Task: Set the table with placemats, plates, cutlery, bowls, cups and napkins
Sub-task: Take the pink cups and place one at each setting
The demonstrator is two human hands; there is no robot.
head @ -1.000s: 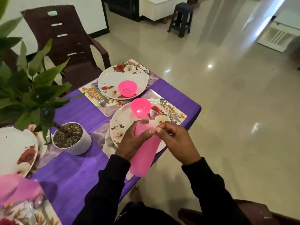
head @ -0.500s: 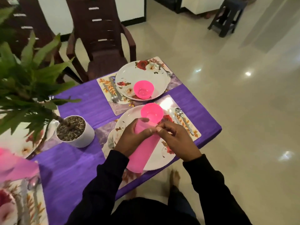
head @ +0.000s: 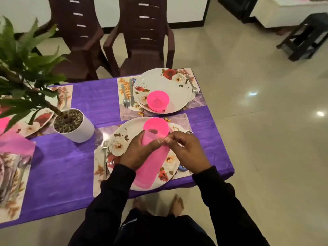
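Fingers (head: 150, 144) of both hands clamp stacked pink cups (head: 150, 166); plates (head: 163, 89), bowls (head: 158, 101), cutlery (head: 126, 96) placed; cups, some napkins remain.

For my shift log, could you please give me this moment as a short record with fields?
Setting: table with purple cloth, two brown chairs behind it
Left hand: gripping a stack of pink cups over the near plate
Right hand: fingertips at the stack's top end
Near place: placemat, plate, pink bowl, fork
Far place: plate with pink bowl, cutlery on both sides
Centre: potted plant
Cups set out: none visible at these two places
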